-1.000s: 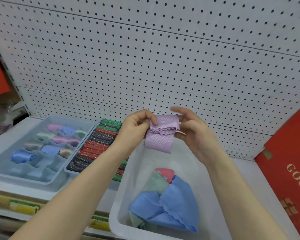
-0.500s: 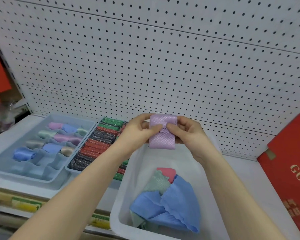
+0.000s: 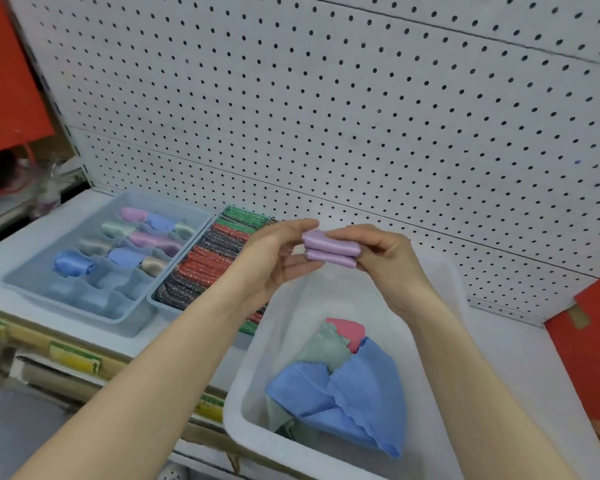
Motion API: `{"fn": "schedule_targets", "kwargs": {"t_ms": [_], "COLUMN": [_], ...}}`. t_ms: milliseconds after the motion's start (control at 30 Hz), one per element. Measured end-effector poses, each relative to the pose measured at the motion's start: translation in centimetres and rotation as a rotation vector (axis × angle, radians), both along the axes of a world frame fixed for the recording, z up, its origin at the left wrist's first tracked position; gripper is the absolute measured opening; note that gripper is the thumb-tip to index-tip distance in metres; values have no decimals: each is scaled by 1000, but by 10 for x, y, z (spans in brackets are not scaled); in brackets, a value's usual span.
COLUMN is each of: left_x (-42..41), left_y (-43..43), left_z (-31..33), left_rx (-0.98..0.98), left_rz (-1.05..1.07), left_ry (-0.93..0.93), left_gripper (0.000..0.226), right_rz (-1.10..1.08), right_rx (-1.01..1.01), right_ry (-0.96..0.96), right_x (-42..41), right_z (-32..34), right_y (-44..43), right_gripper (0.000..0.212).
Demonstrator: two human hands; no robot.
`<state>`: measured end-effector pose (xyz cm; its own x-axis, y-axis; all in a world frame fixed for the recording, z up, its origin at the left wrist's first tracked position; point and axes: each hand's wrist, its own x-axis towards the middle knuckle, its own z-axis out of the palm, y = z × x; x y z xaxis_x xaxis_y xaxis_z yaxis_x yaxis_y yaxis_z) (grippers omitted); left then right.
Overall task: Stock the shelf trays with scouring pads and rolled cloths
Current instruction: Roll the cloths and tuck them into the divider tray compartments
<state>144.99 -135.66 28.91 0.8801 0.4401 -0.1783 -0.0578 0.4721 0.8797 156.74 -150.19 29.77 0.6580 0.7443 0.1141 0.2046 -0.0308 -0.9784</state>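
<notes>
Above white bin point(image 3: 312, 299), left hand point(image 3: 274, 259), right hand point(image 3: 392, 263) pinch folded purple cloth point(image 3: 331, 249).

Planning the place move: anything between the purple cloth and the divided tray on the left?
Nothing visible. The left hand and right hand pinch the purple cloth above the white bin; the divided tray is open-topped. The scouring pads between them lie low, under the path.

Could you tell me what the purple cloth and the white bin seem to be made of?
The purple cloth: soft, faintly shiny fabric, probably microfibre; it folds into plump layers. The white bin: matte, translucent plastic, judging by smooth moulded walls.
</notes>
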Motion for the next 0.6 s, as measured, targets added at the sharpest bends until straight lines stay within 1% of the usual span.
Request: {"fn": "schedule_targets", "kwargs": {"t_ms": [33, 67, 100, 133, 200, 267, 300, 400, 467, 533, 600], "left_x": [-3, -7, -12, -17, -27, -38, -45, -75, -101, -131, -167], "left_y": [3, 7, 11, 17, 30, 47, 57, 96, 129, 169, 212], "left_z": [-3, -8, -14, -19, -27, -30, -32, -39, -50, -63, -79], "left_rx": [-33, -15, 39, 95, 181, 277, 337, 520, 600, 628, 712], "left_rz": [0, 10, 28, 46, 71, 72, 73, 68, 70, 156, 288], "left_ry": [-6, -2, 10, 22, 41, 35, 31, 27, 52, 107, 189], "left_gripper": [25, 27, 30, 32, 35, 37, 37, 39, 37, 34, 35], "right_rz": [-1, 14, 31, 49, 62, 70, 98, 225, 260, 235, 215], "right_rx": [-29, -60, -80, -84, -98, -156, -201, -374, -438, -471, -465], "right_ry": [-60, -95, -87, -30, 99, 122, 106, 52, -23, -130, -166], "right_x": [-1, -4, -7, -11, -19, -27, -31, -51, -68, -83, -101], "right_z": [-2, -4, -6, -7, -5, -2, -1, -8, -16, -26, -37], "right_y": [4, 9, 15, 22, 38, 55, 65, 107, 141, 177, 211], "right_gripper": [58, 64, 66, 64, 49, 26, 20, 24, 17, 13, 15]}}
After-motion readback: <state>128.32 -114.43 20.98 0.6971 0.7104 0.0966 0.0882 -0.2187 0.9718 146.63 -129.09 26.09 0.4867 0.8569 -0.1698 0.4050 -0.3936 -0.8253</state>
